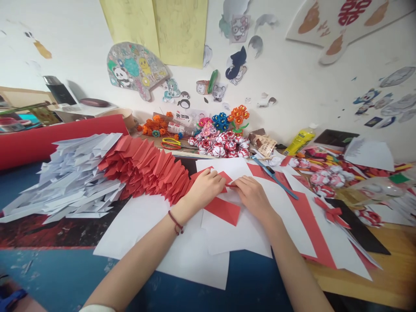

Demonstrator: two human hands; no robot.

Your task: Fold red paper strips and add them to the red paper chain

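Note:
My left hand point(208, 187) is closed over a small piece of red paper point(225, 177), its fingers curled at the paper's left side. At the right end of that paper, my right hand point(251, 194) pinches the edge between thumb and fingers. Just below them a flat red paper strip point(225, 211) lies on white sheets point(235, 238). Left of my left hand stretches a long row of folded red paper pieces point(149, 167), packed close together. Beyond it spreads a heap of folded white paper pieces point(78, 177).
Red-and-white paper flowers point(224, 145) and an orange flower bunch point(238, 116) stand along the wall. A blue strap-like item point(276, 177) crosses the sheets at right. Farther right are a yellow bottle point(300, 139) and a clear plastic bottle point(377, 190). A red roll point(65, 136) lies at left.

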